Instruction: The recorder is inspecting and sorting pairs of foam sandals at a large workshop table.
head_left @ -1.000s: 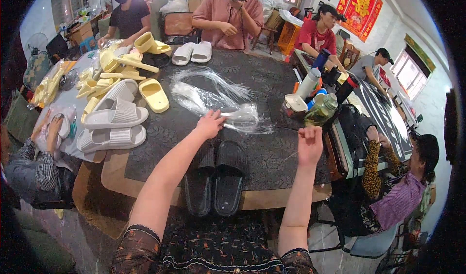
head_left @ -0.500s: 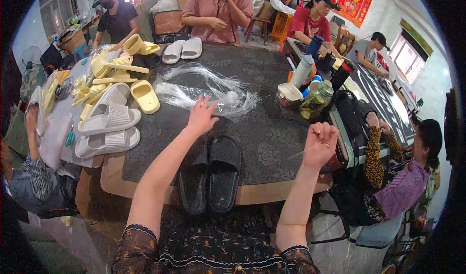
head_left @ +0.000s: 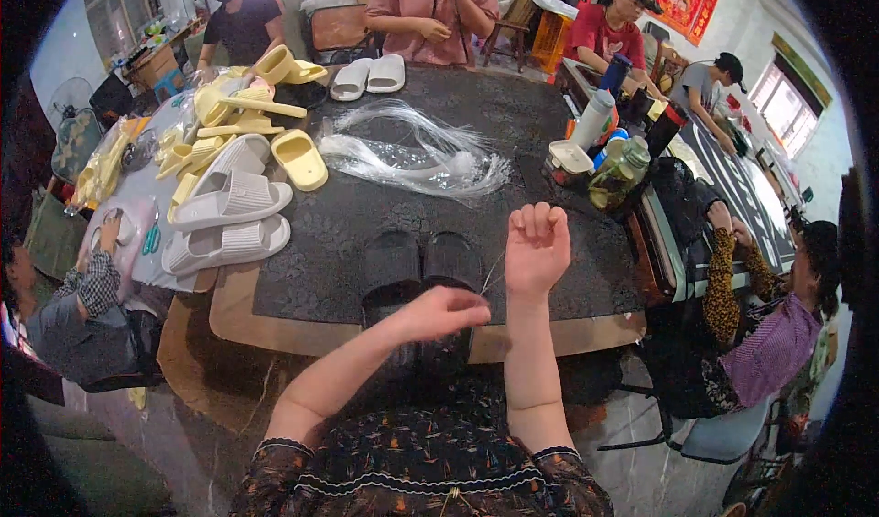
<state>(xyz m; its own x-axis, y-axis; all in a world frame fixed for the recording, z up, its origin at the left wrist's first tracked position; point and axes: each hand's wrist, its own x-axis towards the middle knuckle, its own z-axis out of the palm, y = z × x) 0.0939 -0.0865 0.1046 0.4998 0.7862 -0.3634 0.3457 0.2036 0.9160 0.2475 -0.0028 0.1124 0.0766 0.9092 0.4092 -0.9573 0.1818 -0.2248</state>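
A pair of black slippers [head_left: 452, 259] lies side by side at the near table edge, toes pointing away from me. My left hand [head_left: 446, 313] is over them, fingers pressed together and pointing right; whether anything is between the fingertips is hidden. Beside it my right hand [head_left: 537, 247] is raised in a loose fist. A thin clear plastic strand [head_left: 495, 272] runs from the right hand down toward the left fingertips. Beyond the slippers, a bundle of clear plastic strands [head_left: 412, 162] is spread on the dark tablecloth [head_left: 536, 164].
Grey slippers [head_left: 233, 201] and yellow slippers [head_left: 299, 160] are piled at the left, white slippers [head_left: 368, 77] at the back. Bottles, a tub [head_left: 569, 162] and a glass jar [head_left: 621, 176] crowd the right. Several people sit or stand around the tables. Teal scissors [head_left: 152, 238] lie far left.
My left hand has drawn back from the strand bundle to above the black slippers. The right hand has shifted left with its strand, closer to the left. The view has shifted slightly.
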